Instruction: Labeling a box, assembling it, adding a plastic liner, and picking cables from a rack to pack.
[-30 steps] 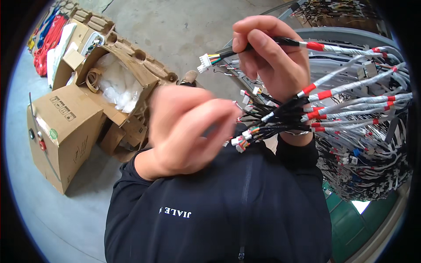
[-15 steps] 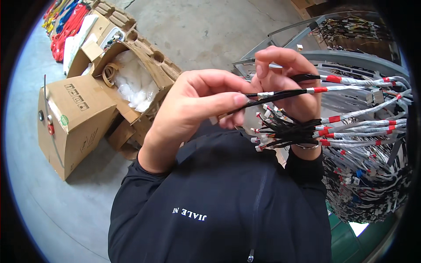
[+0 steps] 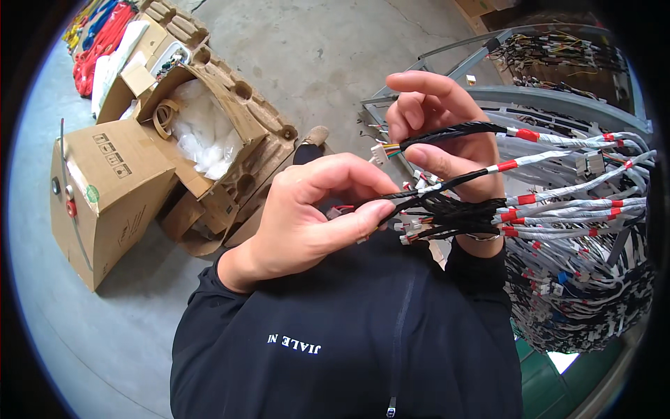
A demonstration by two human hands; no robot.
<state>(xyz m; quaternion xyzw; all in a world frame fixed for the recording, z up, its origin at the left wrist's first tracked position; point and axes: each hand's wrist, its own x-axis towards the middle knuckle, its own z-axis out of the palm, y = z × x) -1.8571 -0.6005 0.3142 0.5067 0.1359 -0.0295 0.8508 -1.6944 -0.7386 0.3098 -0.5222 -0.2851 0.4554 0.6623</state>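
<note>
Left hand (image 3: 314, 216) lower, pinching wire (image 3: 419, 192).

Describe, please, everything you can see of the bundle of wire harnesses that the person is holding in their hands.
The bundle of wire harnesses is a sheaf of thin cables, wrapped in black sleeving near the hands and in white tape farther right, with red tape bands between. Small white plastic connectors end several strands. It runs roughly level from the hands to a larger heap of harnesses at right. The right hand grips it from above, fingers separating strands; the left hand pinches one black strand between thumb and fingers.
</note>
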